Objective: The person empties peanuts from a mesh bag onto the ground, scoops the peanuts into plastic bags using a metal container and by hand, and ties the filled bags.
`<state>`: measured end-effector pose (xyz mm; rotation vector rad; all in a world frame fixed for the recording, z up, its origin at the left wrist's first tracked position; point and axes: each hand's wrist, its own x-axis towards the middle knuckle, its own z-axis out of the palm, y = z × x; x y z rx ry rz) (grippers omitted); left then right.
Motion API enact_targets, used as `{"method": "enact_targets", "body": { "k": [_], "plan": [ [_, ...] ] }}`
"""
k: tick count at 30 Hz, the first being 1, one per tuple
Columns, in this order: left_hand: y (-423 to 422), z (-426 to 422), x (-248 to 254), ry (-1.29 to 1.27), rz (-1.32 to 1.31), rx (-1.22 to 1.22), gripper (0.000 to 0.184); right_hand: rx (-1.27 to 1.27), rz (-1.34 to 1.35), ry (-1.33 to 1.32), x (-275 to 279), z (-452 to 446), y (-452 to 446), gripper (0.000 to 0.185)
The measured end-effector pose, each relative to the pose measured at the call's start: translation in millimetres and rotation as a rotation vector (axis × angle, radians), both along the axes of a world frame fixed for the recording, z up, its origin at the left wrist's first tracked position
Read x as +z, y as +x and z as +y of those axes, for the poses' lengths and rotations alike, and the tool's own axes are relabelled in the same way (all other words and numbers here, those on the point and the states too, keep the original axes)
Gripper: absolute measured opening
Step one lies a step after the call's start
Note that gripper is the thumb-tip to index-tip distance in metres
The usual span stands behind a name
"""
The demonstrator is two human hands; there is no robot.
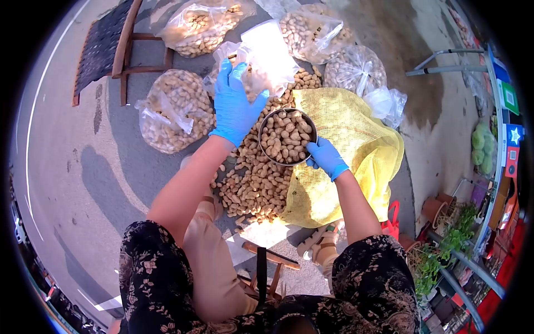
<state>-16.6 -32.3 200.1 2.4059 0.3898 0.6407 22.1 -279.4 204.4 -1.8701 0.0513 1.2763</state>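
Note:
In the head view both hands wear blue gloves. My right hand [328,158] grips the lower right rim of a round metal bowl [260,133] filled with unshelled peanuts [286,136]. My left hand [236,108] is raised to the left of the bowl, fingers stretched and thumb apart, holding nothing visible. Just beyond its fingertips lies a clear plastic bag [262,67] with a few peanuts inside. Under the bowl, a heap of loose peanuts [258,189] spills from a yellow mesh sack [345,161]. The bowl partly hides the heap and the sack's edge.
Tied bags of peanuts stand around the heap: a left one [175,111], a far left one [200,28], a far right one [314,33] and a right one [356,69]. A wooden chair [125,50] is at upper left. Potted plants [445,234] line the right.

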Motion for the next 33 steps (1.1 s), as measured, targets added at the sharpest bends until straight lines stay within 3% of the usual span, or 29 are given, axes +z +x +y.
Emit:
{"method": "enact_targets", "body": {
  "k": [2,5,6,9,12,15,19,22,25,31,33],
  "plan": [
    [22.0,12.3,0.0,0.212,0.000,0.173,0.075,-0.033,-0.020,0.050,23.0,1.4,1.9,0.020],
    [43.0,30.2,-2.2,0.193,0.280,0.281,0.076,-0.050,-0.081,0.113,63.7,8.5,9.2,0.022],
    [45.4,42.2,-6.7,0.285,0.337,0.312,0.060,-0.061,-0.099,0.112,75.7,12.3,12.4,0.024],
    [40.5,92.1,-23.5,-0.400,0.392,0.217,0.040,-0.018,-0.166,0.163,98.3,22.4,28.2,0.022],
    [20.4,103.7,-19.4,-1.296,-0.304,0.101,0.028,-0.070,-0.209,0.246,110.2,58.7,43.5,0.020],
    [-1.6,112.0,6.0,-1.701,-0.427,0.016,0.027,-0.013,-0.209,0.331,96.2,110.9,62.6,0.024],
    [-27.7,121.5,26.4,-1.693,-0.263,-0.323,0.049,0.127,-0.453,0.169,46.1,175.9,95.3,0.035],
    [-45.7,114.6,53.4,-1.573,-0.159,-0.166,0.058,0.456,-0.692,-0.154,21.3,201.3,102.8,0.048],
    [-61.4,119.1,65.3,-1.469,-0.055,-0.095,0.059,0.771,-0.920,-0.341,16.3,201.7,91.4,0.044],
    [-72.9,113.6,69.8,-1.391,0.060,-0.092,0.055,1.139,-1.357,-0.422,42.7,245.6,32.7,0.025],
    [-75.8,112.6,67.9,-1.403,0.057,-0.084,0.054,1.156,-1.334,-0.487,48.4,255.0,12.9,0.015]
  ]
}}
